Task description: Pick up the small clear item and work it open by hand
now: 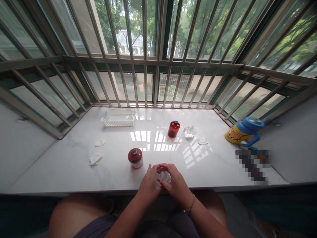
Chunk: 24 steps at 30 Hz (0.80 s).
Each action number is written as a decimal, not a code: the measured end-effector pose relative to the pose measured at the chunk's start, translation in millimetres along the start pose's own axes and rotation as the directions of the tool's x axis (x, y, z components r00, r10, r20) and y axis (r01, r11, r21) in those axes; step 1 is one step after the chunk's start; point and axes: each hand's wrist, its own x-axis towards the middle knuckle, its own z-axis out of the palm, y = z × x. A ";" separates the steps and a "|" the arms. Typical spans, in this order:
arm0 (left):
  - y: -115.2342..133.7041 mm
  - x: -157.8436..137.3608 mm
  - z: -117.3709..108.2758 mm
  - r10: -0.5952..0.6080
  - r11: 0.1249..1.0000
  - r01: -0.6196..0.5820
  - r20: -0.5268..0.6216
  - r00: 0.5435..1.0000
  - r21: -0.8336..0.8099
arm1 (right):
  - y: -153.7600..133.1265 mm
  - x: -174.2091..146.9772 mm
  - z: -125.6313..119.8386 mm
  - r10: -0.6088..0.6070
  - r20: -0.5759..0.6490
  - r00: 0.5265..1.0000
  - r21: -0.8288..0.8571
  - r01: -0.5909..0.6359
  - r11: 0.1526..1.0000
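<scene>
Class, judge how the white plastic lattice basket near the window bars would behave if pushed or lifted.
The white plastic lattice basket looks thin-walled with open mesh, so it is probably light. It sits flat and low on the glossy white marble sill, so it would likely slide rather than tip. Its walls may flex slightly.

White basket [118, 118] upper left on marble sill [74, 165]; red bottle [173, 129] centre; red-lidded jar [135, 158] lower centre; yellow cup with blue lid [244, 131] far right.
</scene>
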 end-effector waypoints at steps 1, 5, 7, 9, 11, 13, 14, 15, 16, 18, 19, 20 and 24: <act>0.3 0.2 0.0 -0.001 1.000 0.001 0.000 1.000 0.000 | 0.7 0.3 0.3 0.006 0.001 1.000 0.001 -0.006 1.000; 1.4 0.6 0.0 0.000 1.000 0.000 -0.001 1.000 -0.013 | 3.8 1.0 1.2 0.023 -0.042 0.999 -0.010 -0.023 1.000; 1.4 0.3 -0.1 0.006 1.000 -0.006 -0.001 1.000 -0.017 | 5.5 1.0 1.3 0.019 -0.075 0.997 -0.030 -0.021 0.999; 1.0 -0.1 -0.3 0.007 1.000 -0.006 0.003 1.000 -0.021 | 7.1 0.9 0.7 0.018 -0.095 0.995 -0.058 -0.023 0.998; 0.7 -0.1 -0.4 -0.005 1.000 0.006 0.007 1.000 -0.029 | 8.3 1.1 -0.6 0.029 -0.104 0.994 -0.084 -0.037 0.996; 1.0 0.4 -0.6 -0.019 0.999 0.019 0.007 1.000 -0.038 | 8.8 1.4 -2.3 0.036 -0.099 0.994 -0.100 -0.046 0.994; 1.5 0.8 -0.8 -0.023 0.999 0.023 0.007 1.000 -0.041 | 8.8 1.6 -3.4 0.031 -0.089 0.996 -0.102 -0.040 0.994; 2.1 1.3 -0.9 -0.024 0.999 0.024 0.008 1.000 -0.043 | 8.7 1.7 -4.6 0.020 -0.071 0.997 -0.101 -0.027 0.995; 2.9 1.6 -1.0 -0.023 0.999 0.023 0.007 1.000 -0.043 | 8.7 1.7 -5.9 0.006 -0.049 0.999 -0.096 -0.010 0.995; 4.5 2.2 -1.3 -0.020 0.999 0.021 0.007 1.000 -0.045 | 8.4 1.5 -8.9 -0.019 -0.001 1.000 -0.081 0.019 0.997; 5.2 2.3 -1.5 -0.021 0.999 0.021 0.005 1.000 -0.047 | 8.3 1.3 -10.5 -0.026 0.020 0.999 -0.073 0.027 0.997; 5.7 2.3 -1.6 -0.021 0.999 0.021 0.002 1.000 -0.049 | 8.1 1.0 -12.1 -0.030 0.038 0.999 -0.069 0.033 0.997; 6.7 1.4 -2.2 -0.023 0.998 0.023 -0.006 1.000 -0.058 | 8.0 0.2 -17.0 -0.050 0.089 0.995 -0.062 0.055 0.997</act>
